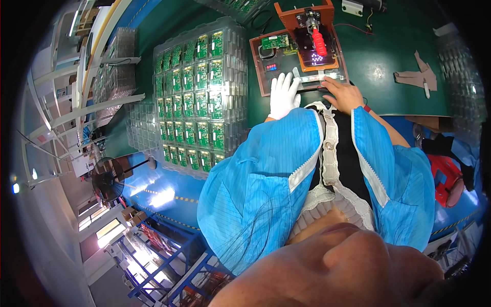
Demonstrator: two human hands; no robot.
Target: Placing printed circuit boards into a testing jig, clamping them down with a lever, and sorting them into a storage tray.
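Where the green bench (409,61) meets the body, a brown test jig (299,56) lies just ahead of both hands, long axis running away from them, one red-handled clamp (318,42) upright on it. Left of the left hand (284,94): one clear tray stack (202,92) of green boards, too many to count. Left hand gloved white, fingers spread flat on jig edge, holding nothing. Right hand (343,94) bare, resting on jig; grip unclear.
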